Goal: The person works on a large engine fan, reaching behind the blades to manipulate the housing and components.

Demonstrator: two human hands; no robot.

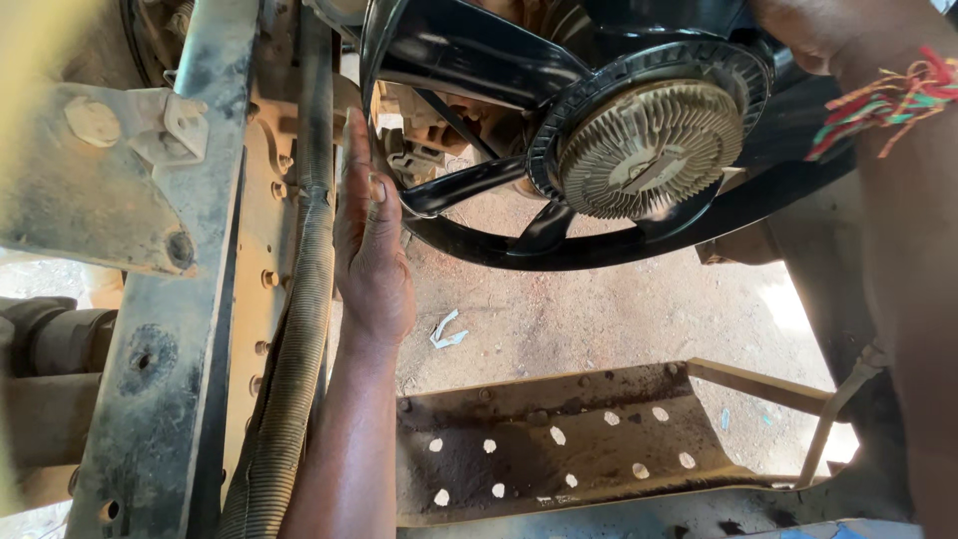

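Note:
A large black engine fan (469, 185) with a ribbed metal clutch hub (649, 150) hangs over dirt ground inside a vehicle frame. My left hand (371, 240) reaches up along the fan's left rim, fingers straight and pressed against the ring's outer edge. My right hand (808, 35) is at the top right, mostly cut off by the frame edge, on the fan's upper right side; its fingers are hidden. A coloured thread band (888, 100) circles my right wrist.
A dusty steel chassis rail (170, 329) runs down the left with a corrugated hose (294, 369) beside it. A rusty perforated metal plate (559, 439) lies below. A scrap of white paper (446, 329) sits on the dirt.

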